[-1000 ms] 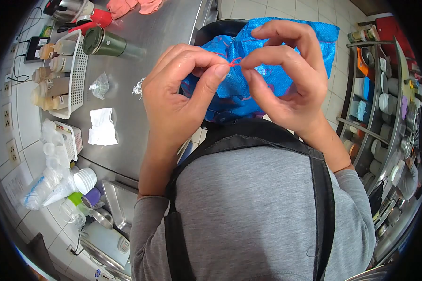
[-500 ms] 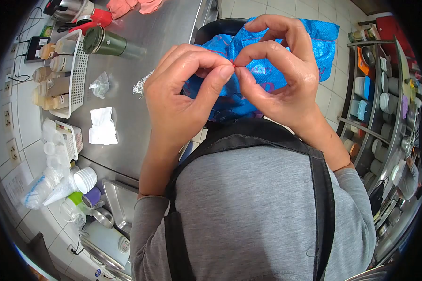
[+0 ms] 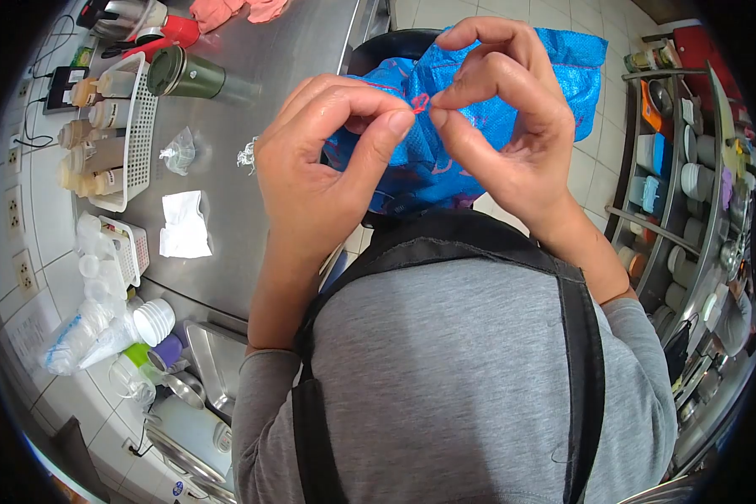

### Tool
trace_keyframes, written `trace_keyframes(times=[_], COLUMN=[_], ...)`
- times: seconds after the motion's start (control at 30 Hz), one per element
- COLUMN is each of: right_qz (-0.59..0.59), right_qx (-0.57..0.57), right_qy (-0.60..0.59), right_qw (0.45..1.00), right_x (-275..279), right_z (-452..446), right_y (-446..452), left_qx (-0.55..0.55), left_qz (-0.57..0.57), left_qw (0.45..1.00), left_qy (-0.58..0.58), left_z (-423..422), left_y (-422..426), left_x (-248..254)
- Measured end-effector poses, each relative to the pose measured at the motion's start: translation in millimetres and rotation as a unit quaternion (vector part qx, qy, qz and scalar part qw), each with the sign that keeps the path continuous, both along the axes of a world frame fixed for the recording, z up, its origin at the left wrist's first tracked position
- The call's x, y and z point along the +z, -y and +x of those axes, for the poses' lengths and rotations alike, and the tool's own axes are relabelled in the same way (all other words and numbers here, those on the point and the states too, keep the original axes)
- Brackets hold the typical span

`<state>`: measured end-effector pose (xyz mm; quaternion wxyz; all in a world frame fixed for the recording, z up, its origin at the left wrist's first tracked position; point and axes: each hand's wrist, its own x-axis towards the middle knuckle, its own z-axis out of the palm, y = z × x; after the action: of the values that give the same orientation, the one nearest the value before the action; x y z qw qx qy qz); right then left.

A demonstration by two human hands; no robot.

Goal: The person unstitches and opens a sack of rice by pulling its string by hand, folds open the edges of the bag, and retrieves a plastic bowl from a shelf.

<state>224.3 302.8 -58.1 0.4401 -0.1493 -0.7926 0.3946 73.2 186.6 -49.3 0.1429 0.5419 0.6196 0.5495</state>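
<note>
Between my two hands is a small red twisted loop (image 3: 421,102), thin like string or a rubber band; its exact kind is too small to tell. My left hand (image 3: 323,160) pinches one side of it between thumb and index finger. The thumb and index finger of my right hand (image 3: 525,139) close on its other side, with the remaining fingers curled above. Just behind and below the fingers lies a blue woven plastic bag (image 3: 470,126), partly hidden by my hands.
On the steel counter (image 3: 252,50) at left are a green tumbler (image 3: 185,72), a small knotted plastic bag (image 3: 178,152), a white paper (image 3: 185,225) and a white basket (image 3: 143,134) of squeeze bottles. Metal shelves (image 3: 659,227) with dishes stand at right.
My fingertips have moved slightly apart, and the red loop now shows between them. The right hand has shifted a little to the right and up.
</note>
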Motion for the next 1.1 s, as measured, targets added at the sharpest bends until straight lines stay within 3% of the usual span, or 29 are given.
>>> trace_keyframes(times=[1.1], right_qz=[0.168], right_qx=[-0.034], right_qy=[0.067], right_qw=[0.983], right_x=[14.3], right_z=[-1.2], right_y=[-1.1], left_qx=[-0.005], left_qz=[0.011], left_qw=[1.0], left_qy=[0.008], left_z=[-1.4], left_y=[-4.4], left_x=[-2.4])
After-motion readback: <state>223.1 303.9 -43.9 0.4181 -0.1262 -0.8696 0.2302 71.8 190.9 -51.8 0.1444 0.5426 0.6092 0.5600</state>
